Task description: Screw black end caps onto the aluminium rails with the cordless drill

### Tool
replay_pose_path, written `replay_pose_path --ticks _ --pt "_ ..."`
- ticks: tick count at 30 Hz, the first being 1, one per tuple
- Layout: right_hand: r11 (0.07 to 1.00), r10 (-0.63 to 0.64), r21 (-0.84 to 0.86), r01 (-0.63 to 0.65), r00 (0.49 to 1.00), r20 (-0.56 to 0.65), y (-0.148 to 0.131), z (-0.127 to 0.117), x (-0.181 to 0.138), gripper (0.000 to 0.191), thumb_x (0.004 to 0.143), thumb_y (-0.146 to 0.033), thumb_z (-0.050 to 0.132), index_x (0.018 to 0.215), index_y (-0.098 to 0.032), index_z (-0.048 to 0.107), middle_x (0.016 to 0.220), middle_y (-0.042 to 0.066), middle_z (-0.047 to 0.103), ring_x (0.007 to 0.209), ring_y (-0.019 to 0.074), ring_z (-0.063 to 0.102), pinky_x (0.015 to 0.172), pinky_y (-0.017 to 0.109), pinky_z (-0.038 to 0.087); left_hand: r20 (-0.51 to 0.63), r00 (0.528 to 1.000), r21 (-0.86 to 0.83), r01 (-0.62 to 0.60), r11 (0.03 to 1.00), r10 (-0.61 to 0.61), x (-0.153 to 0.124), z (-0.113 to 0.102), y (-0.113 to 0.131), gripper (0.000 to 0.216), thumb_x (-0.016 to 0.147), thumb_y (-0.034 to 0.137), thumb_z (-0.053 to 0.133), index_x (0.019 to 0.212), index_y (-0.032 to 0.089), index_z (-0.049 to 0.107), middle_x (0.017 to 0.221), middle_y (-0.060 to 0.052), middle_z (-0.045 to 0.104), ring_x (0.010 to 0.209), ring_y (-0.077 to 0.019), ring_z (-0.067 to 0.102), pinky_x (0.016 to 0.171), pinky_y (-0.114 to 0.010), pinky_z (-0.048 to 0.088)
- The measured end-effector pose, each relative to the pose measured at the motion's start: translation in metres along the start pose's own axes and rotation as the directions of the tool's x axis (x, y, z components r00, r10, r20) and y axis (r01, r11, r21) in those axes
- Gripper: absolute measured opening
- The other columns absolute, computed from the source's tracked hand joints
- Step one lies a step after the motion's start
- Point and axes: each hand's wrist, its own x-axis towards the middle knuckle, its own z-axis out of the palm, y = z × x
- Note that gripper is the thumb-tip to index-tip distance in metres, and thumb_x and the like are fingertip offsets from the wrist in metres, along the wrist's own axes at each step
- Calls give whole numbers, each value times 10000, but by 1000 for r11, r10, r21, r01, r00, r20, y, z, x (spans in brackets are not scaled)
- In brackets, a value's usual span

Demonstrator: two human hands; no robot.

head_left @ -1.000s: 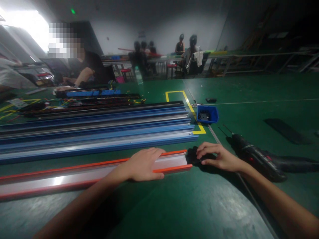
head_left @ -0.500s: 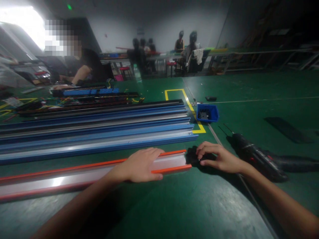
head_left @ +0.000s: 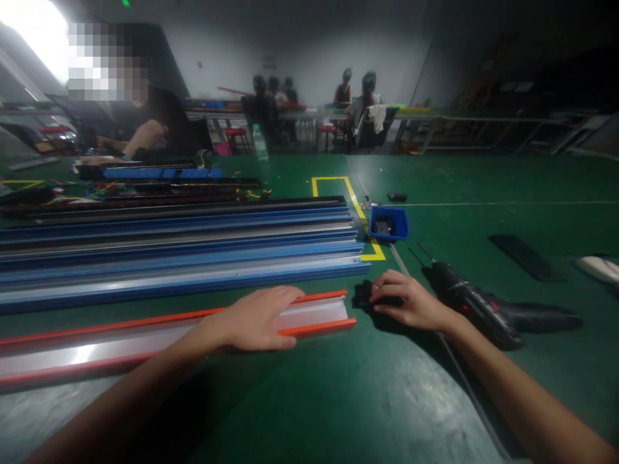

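My left hand (head_left: 264,319) lies over a long channel with orange edges and a silver inside (head_left: 314,317), its fingers over the far edge and thumb along the near edge. Just off the channel's right end, my right hand (head_left: 411,301) pinches a small black part (head_left: 363,294), which looks like an end piece. A narrow strip of green shows between part and channel. My fingers cover much of the black part, so its full shape is hidden.
Several blue and black channels (head_left: 290,270) lie beyond the orange one. A blue bin (head_left: 399,225) holds small black pieces. Right of my right hand lies a black power screwdriver (head_left: 476,303), near a dark flat piece (head_left: 526,256). A co-worker (head_left: 159,122) sits across the table.
The black part in my right hand has moved slightly right, away from the channel's end. My left hand keeps its place on the channel. The whole view has shifted a little.
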Motion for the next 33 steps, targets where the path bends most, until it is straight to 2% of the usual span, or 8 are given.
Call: replay_pose_path --ticks 7,12,18,21,23,25,28,33 --pt "995 -3 -102 0 1000 -22 -2 -1 1 197 941 -234 683 1104 -287 780 1047 84 714 998 270 655 871 458 558 -14 1000 -14 1 1000 -1 1 -2 4 776 787 582 696 1425 185 502 1430 -142 597 1259 -321 608 1090 -454 471" --pt "986 97 -116 -119 978 -184 1 0 0 219 1006 -224 553 1125 -251 735 1054 87 705 985 260 667 856 433 554 -16 999 -4 30 1000 -30 1 -1 7 754 780 559 699 1411 190 509 1422 -131 600 1250 -318 612 1070 -448 481" --pt "962 229 -39 -271 876 -425 8 5 2 131 976 -253 553 985 -226 681 940 70 687 853 239 650 777 386 540 -2 1000 -1 30 1000 -30 2 -3 9 694 781 535 699 1368 206 530 1372 -119 622 1199 -298 628 1036 -428 501" --pt "934 352 246 -260 796 -493 8 9 6 117 937 -334 612 971 -224 636 885 39 651 785 205 609 712 338 524 2 1000 -10 25 1000 -25 1 -5 11 680 789 529 695 1368 215 523 1376 -115 617 1208 -296 619 1033 -431 502" --pt "842 431 501 -200 809 -400 3 13 7 194 907 -382 657 1008 -222 616 897 23 638 778 186 603 691 309 518 -3 1000 -14 26 1000 -26 1 -4 11 673 791 526 692 1365 216 525 1372 -115 619 1204 -299 619 1027 -434 505" --pt "708 433 684 -177 874 -222 -3 18 7 240 885 -387 698 1025 -212 612 905 17 641 779 175 610 701 300 517 -7 1000 -17 24 1000 -24 1 -3 10 685 794 531 692 1376 214 519 1383 -120 612 1206 -304 619 1029 -438 505" --pt "582 371 774 -250 929 21 -14 29 6 192 895 -342 704 985 -192 622 863 15 646 762 168 615 724 308 503 -4 1000 -22 25 999 -25 -2 -2 7 713 795 533 694 1405 217 504 1426 -129 585 1240 -318 604 1053 -448 492" --pt "600 301 748 -284 946 118 -24 46 7 64 895 -236 640 923 -179 632 864 29 647 806 184 606 776 346 482 33 999 -56 21 998 -19 -10 -3 2 699 788 544 710 1374 223 504 1362 -114 611 1191 -300 617 1038 -442 490"
